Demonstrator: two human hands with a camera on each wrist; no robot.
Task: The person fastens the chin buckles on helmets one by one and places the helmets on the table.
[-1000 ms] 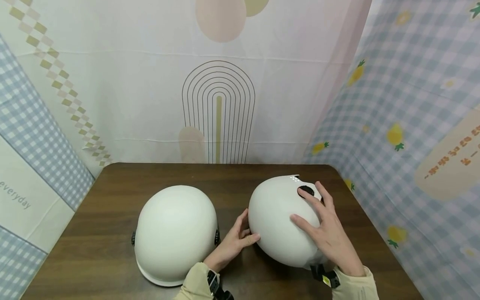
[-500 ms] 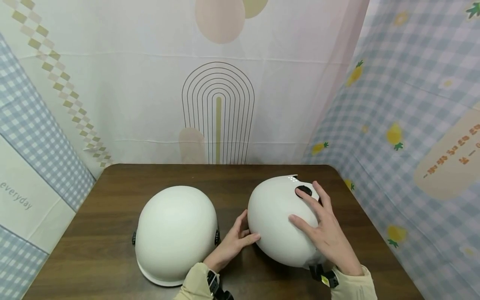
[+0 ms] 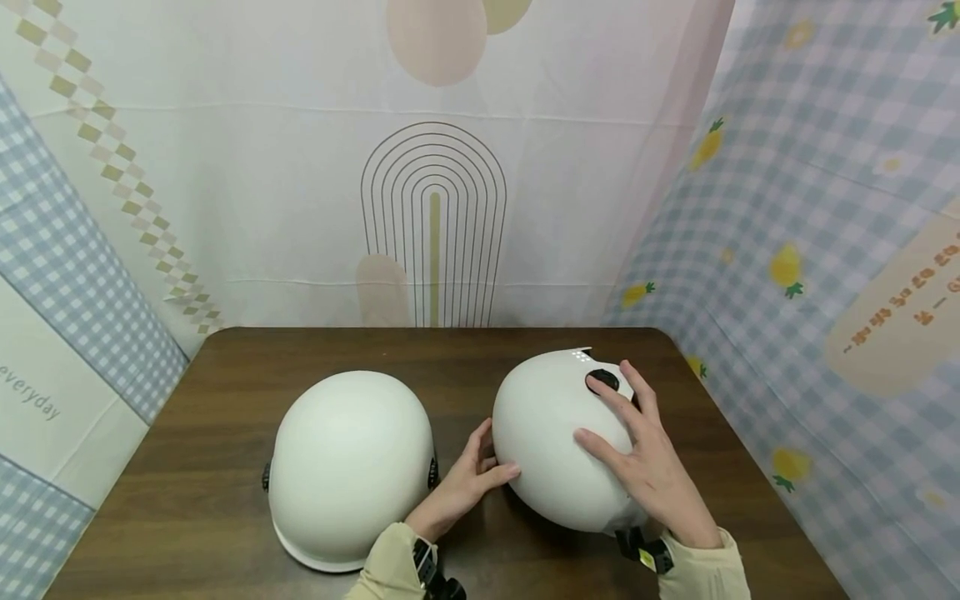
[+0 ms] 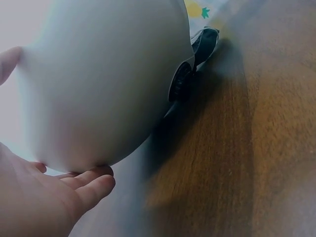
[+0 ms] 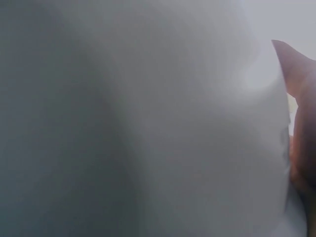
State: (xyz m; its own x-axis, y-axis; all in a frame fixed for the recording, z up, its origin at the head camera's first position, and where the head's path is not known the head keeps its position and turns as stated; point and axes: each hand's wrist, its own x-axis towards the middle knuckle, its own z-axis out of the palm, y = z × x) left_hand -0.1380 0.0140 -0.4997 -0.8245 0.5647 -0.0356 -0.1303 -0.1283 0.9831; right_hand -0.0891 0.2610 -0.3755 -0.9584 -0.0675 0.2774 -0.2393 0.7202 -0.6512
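A smooth white helmet [image 3: 558, 442] lies tilted on its side in the right half of the head view. A black round disc [image 3: 602, 382] and a patch of small holes [image 3: 581, 356] show near its far right edge. My right hand [image 3: 652, 467] holds that edge, thumb on the shell and a finger at the disc. At the rounded left end, my left hand [image 3: 467, 483] grips with thumb and fingers. In the left wrist view, its fingertips [image 4: 101, 183] press the shell [image 4: 108, 84]. The right wrist view is mostly filled by the blurred shell [image 5: 197, 123].
Another white helmet [image 3: 352, 467] stands dome-up to the left, close beside my left forearm, with small black ribbed parts at its sides. Both helmets rest on a dark wooden table [image 3: 225, 400]. Patterned cloths [image 3: 300, 208] hang behind and along both sides.
My right hand and the disc end of the held helmet have shifted slightly left. The left hand and the other helmet stay nearly where they were.
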